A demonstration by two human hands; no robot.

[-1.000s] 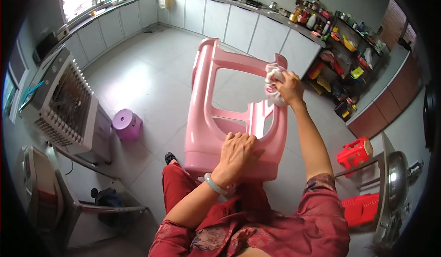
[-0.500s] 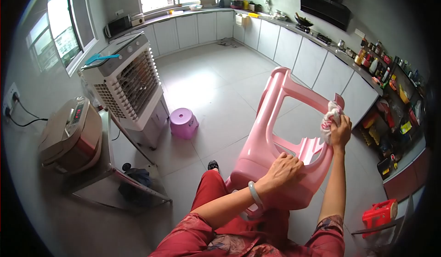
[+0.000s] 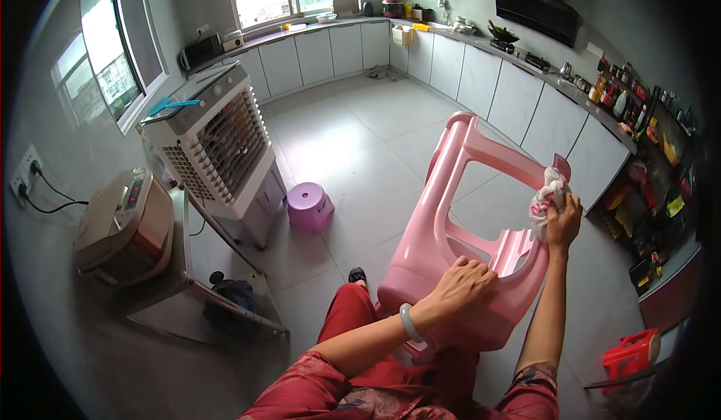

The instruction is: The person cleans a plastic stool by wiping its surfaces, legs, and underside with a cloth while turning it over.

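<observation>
A pink plastic stool (image 3: 417,256) lies tilted across my lap, its legs pointing away from me. My left hand (image 3: 460,288), with a pale bangle at the wrist, has its fingers curled over an edge of the stool beside an opening. In my right hand (image 3: 563,221) is a bunched white cloth (image 3: 549,196) with pinkish-red marks, pressed against the stool's right-hand leg. The fingertips of that hand are partly hidden by the cloth.
A purple stool (image 3: 309,206) stands on the tiled floor near an air cooler (image 3: 218,146). At left, a rice cooker (image 3: 124,228) sits on a metal-framed table (image 3: 186,232). Cabinets (image 3: 481,82) line the back and right. A red plastic object (image 3: 629,352) is at lower right.
The view has shifted slightly, so the room appears a little farther right. Both hands keep their holds on the stool and the cloth, with little visible movement.
</observation>
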